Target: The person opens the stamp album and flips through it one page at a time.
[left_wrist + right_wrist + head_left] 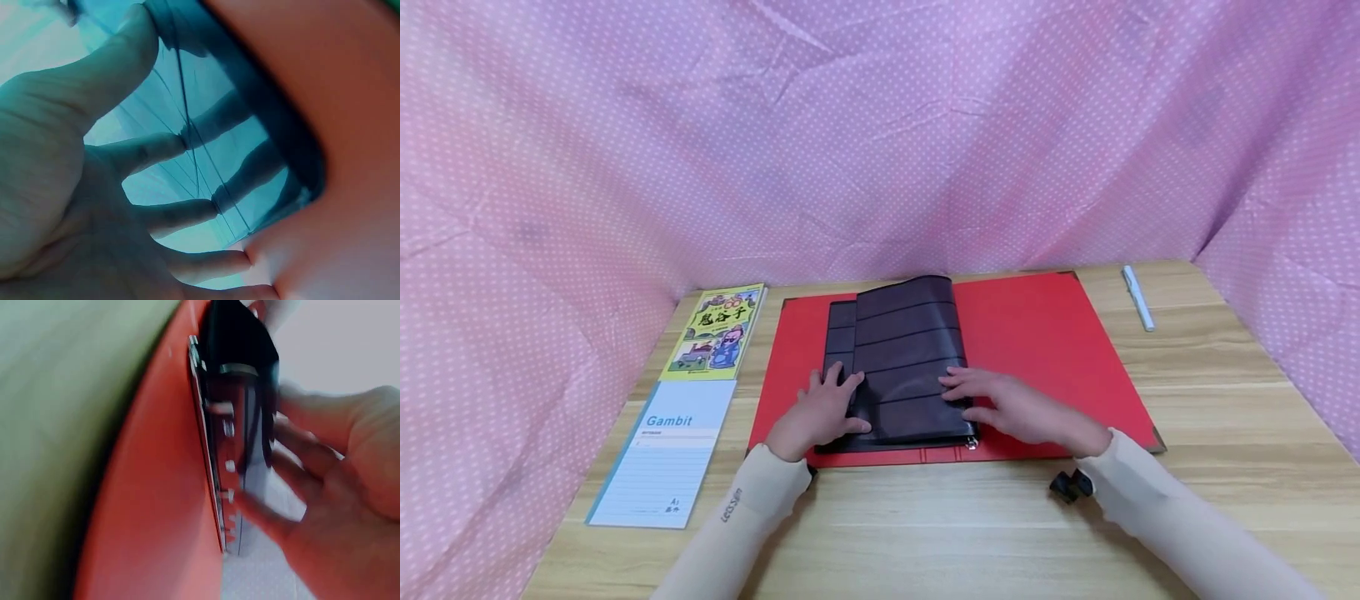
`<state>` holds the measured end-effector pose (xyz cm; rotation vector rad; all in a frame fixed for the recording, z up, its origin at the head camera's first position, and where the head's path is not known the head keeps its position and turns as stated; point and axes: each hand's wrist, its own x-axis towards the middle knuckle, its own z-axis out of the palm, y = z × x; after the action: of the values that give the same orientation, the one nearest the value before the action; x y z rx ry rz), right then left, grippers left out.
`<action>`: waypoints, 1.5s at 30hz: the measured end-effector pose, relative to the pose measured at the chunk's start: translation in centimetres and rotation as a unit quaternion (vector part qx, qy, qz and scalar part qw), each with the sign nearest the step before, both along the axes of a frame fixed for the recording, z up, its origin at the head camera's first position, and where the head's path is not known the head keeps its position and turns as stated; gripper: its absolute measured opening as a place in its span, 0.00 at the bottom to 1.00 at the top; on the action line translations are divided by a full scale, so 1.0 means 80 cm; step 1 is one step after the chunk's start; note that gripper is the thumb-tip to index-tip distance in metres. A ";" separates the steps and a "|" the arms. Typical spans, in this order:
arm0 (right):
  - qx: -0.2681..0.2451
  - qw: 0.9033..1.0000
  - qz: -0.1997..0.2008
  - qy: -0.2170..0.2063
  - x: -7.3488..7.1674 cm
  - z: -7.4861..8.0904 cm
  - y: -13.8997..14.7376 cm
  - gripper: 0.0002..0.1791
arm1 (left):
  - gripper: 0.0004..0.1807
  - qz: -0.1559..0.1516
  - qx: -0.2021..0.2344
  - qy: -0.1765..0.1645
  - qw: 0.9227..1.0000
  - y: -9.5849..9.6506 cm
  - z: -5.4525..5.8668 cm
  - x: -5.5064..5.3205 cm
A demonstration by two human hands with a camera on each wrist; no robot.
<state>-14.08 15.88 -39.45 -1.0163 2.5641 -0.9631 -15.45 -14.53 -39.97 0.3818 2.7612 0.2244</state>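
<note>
A black pocket album [906,354] with several horizontal strips lies on a large red folder [1037,358]. Its upper pages bow up toward the right edge. My left hand [820,412] rests with spread fingers on the album's lower left; in the left wrist view two fingertips touch the glossy sleeve [206,131] and two reach the red surface. At the album's right edge, my right hand [1018,408] touches the bulging pages with extended fingers. In the right wrist view the album's edge [234,444] shows a row of small light tabs, partly blurred.
On the left, a yellow illustrated book [715,333] lies above a white and blue notebook [658,454]. A white pen [1138,297] lies at the back right of the wooden table [940,533]. A pink dotted cloth [880,142] hangs behind and at both sides.
</note>
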 end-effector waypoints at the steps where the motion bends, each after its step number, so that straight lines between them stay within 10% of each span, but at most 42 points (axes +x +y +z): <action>1: -0.006 1.000 -0.006 -0.005 -0.002 0.000 0.003 0.27 | 0.45 0.001 -0.004 -0.001 1.000 0.001 0.000 0.000; 11: 0.035 0.994 -0.081 -0.070 -0.023 -0.009 0.021 0.56 | 0.45 -0.001 -0.028 -0.002 1.000 0.003 0.002 0.000; 45: 0.057 0.990 -0.105 -0.069 -0.021 -0.006 0.001 0.56 | 0.46 -0.005 0.005 0.002 1.000 -0.018 0.004 -0.001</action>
<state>-15.79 15.98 -39.94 -0.6355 2.6115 -0.8903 -15.56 -16.00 -39.68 0.3991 2.7625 0.2353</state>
